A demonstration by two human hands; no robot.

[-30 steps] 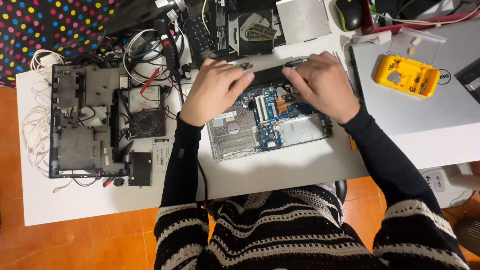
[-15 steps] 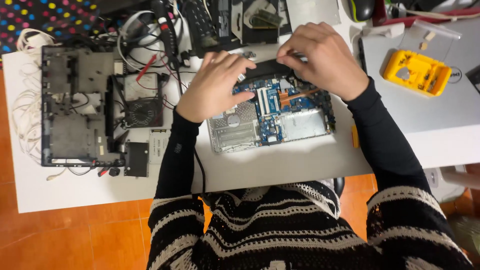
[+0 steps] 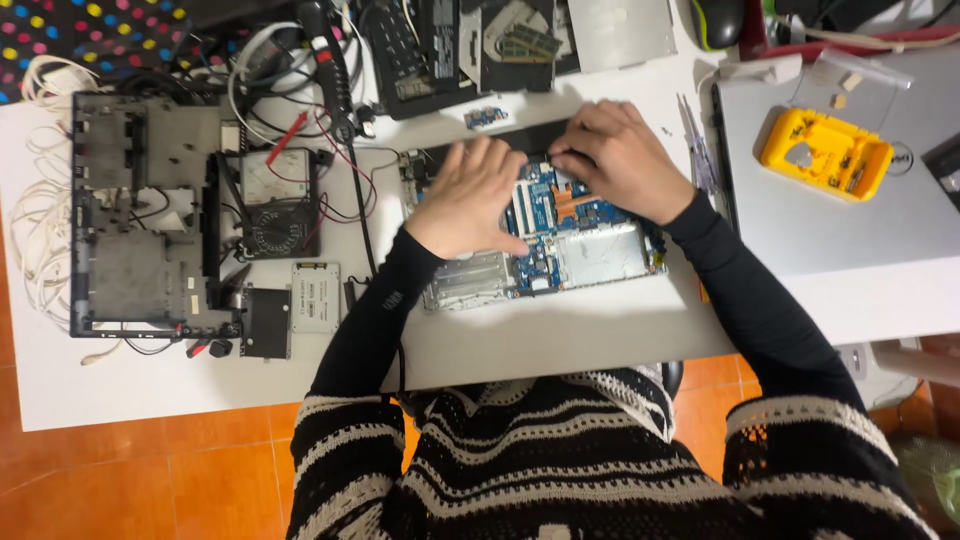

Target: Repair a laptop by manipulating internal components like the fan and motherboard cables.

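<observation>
The left hand (image 3: pixel 470 200) lies flat, fingers spread and holding nothing, on the upper left part of an opened laptop base (image 3: pixel 540 235). The right hand (image 3: pixel 620 160) is bent over the base's far edge, its fingertips pressing down on a long black strip (image 3: pixel 480 150) that runs along that edge; whether they pinch the strip or only push on it cannot be told. The two hands sit close together but do not touch.

The laptop base rests in the middle of the white table (image 3: pixel 560 335), just in front of the person. It looks well stripped down: the cover is off, the blue circuit board (image 3: pixel 545 210) lies bare with a copper cooling pipe (image 3: pixel 575 203) across it, and silver metal bays show at the near left and right. Judging by this, the opening-up is done and the work is now inside, at the far edge; the base remains unclosed.

Further out, to the left, lie a bare black laptop shell (image 3: pixel 135 215), an analog meter (image 3: pixel 272 200) with red and black leads, and a flat grey drive (image 3: pixel 316 297). To the right sit a closed silver laptop (image 3: pixel 850 230) with a yellow meter (image 3: pixel 825 153) on top.
</observation>
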